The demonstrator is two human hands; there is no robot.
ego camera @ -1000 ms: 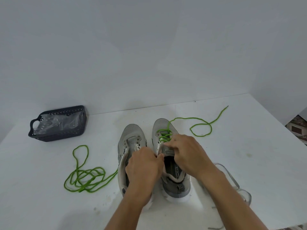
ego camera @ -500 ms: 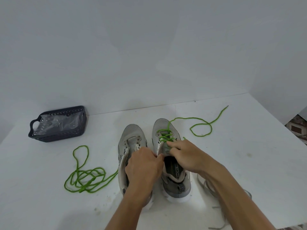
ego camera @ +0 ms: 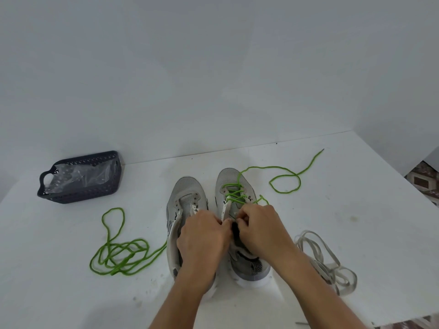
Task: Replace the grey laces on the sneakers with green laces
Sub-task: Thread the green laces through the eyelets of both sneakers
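I see two grey sneakers standing side by side on the white desk (ego camera: 356, 222), sole down, near its front edge. Each has its long axis running front to back: toes point away from me toward the wall, heels toward me.

The left sneaker (ego camera: 187, 198) carries no lace; its eyelets show bare and its tongue is exposed. The right sneaker (ego camera: 228, 181) is partly threaded with a green lace (ego camera: 234, 194), crossed over the eyelet rows nearest the toe. The free end of that lace runs off to the right, forms one loop on the desk and ends with its tip pointing toward the far right corner.

My left hand (ego camera: 202, 241) lies over the rear of the left sneaker, fingers curled, fingertips at the inner eyelet edge of the right sneaker; I cannot tell whether they pinch lace or flap. My right hand (ego camera: 261, 226) sits over the right sneaker's opening, fingers curled and pinching the green lace at the eyelets.

A second green lace (ego camera: 118, 252) lies in a loose coil left of the sneakers. The removed grey laces (ego camera: 325, 260) lie piled right of my right forearm. A dark perforated basket (ego camera: 95, 191) holding clear plastic sits at the far left.
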